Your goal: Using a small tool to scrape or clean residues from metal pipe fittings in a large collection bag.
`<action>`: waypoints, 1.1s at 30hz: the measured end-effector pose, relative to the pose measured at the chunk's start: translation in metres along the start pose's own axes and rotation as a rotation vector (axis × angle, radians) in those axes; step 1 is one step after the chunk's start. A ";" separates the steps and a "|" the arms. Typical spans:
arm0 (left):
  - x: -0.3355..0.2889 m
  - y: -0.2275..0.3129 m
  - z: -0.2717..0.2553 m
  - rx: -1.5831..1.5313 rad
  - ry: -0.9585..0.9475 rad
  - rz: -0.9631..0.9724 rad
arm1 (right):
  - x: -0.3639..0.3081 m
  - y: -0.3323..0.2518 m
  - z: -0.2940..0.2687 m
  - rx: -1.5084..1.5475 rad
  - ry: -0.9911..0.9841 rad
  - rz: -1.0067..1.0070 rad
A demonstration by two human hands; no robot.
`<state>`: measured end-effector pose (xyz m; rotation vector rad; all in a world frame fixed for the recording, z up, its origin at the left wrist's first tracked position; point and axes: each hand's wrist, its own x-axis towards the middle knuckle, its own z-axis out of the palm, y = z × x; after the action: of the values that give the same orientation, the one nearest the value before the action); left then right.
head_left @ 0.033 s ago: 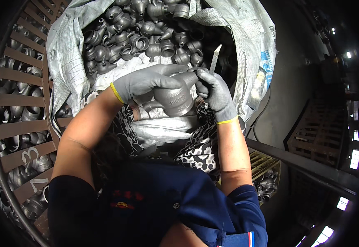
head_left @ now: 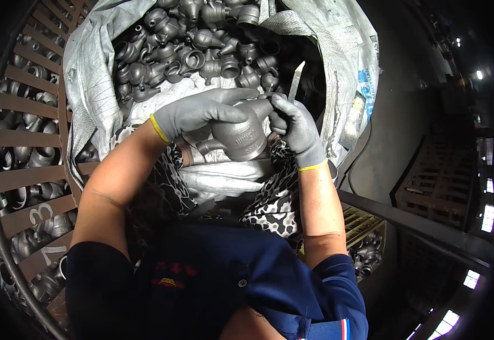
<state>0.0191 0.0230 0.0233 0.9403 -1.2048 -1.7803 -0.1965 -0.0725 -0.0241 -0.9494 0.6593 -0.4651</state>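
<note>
Over lap, left hand (head_left: 201, 113) clamps heavy, rigid cast pipe fitting (head_left: 240, 136) by bulb; right hand (head_left: 295, 127) pinches thin metal file (head_left: 296, 81) at 1 o'clock.

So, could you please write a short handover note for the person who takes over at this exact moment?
Left hand: gloved, gripping the grey metal pipe fitting from above, over the lap.
Right hand: gloved, holding a thin flat metal tool, its lower end at the fitting's narrow neck.
Big white sack in front: full of similar fittings.
Slatted crate on the left: also holds fittings.
Done: one fitting is in hand with the tool on it.
Left: the pictures do not show which fittings are finished.
</note>
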 end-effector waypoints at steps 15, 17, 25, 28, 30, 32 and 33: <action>-0.002 0.008 0.011 -0.023 0.217 0.420 | 0.013 0.009 -0.010 0.719 -0.034 -0.027; 0.000 0.002 0.011 -0.072 0.320 0.446 | 0.014 0.008 -0.007 0.629 -0.043 -0.063; 0.007 -0.011 -0.003 -0.266 0.573 0.530 | 0.009 0.006 0.016 -0.481 0.370 -0.220; 0.004 -0.009 -0.005 -0.186 0.624 0.570 | -0.011 -0.002 0.029 -0.443 0.292 -0.403; 0.000 -0.009 -0.007 -0.100 0.698 0.578 | -0.027 -0.013 0.053 -0.496 0.283 -0.422; -0.002 -0.009 -0.010 -0.055 0.719 0.548 | -0.029 -0.010 0.056 -0.649 0.252 -0.538; -0.003 -0.010 -0.011 -0.010 0.737 0.516 | -0.032 -0.007 0.059 -0.629 0.258 -0.537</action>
<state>0.0286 0.0239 0.0116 1.0315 -0.8424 -0.9024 -0.1789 -0.0211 0.0161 -1.6978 0.8020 -0.8938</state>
